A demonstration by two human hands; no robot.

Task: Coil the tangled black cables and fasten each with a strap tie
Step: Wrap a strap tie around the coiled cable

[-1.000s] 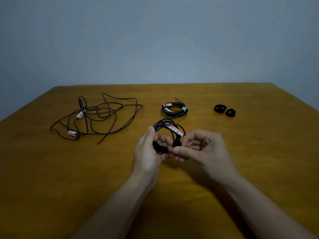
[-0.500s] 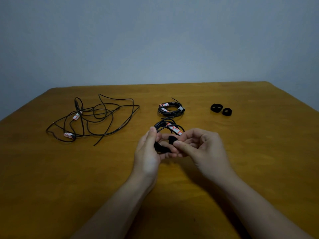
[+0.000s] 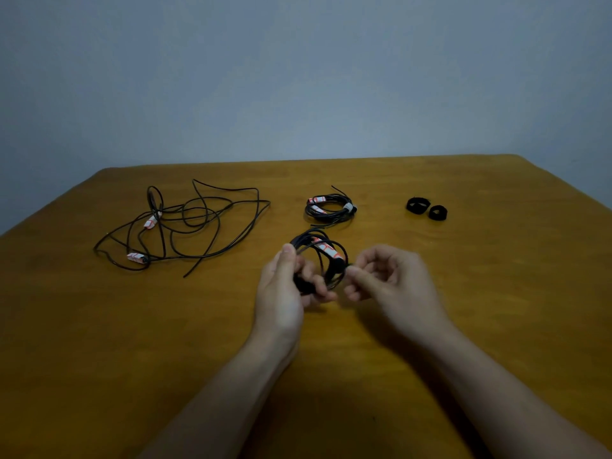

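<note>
- The left hand [image 3: 281,286] is gripping the held coil [image 3: 326,251], a small bundle of black cable loops that is being kept just above the table [image 3: 99,359], roughly midway between its left and right edges and nearer the far edge than the near one.
- The thumb is lying up along the coil's left side, and the fingers are curling round beneath it.
- A strap tie [image 3: 303,283], a thick black band, is sitting round the coil's lower left part, right against the left hand's fingers.
- The right hand [image 3: 394,283] is staying narrow, with all fingers curled in, and thumb and forefinger are pinching at the coil's right rim. Whether a cable strand or the strap's loose end is lying between them is too dark to tell.
- A white and red label is showing on the top of the held coil.
- The tied coil [image 3: 329,210] is lying flat beyond the hands, toward the far edge, with a pale band round its right side and one cable end poking up.
- The tangled cables [image 3: 185,223] are sprawling loose toward the far left corner, well apart from both coils and carrying two white and red labels.
- Two spare strap ties [image 3: 417,205], rolled into small black rings, are sitting just beside each other toward the far right corner.
- A plain grey-blue wall [image 3: 298,77] is rising behind the far edge.
</note>
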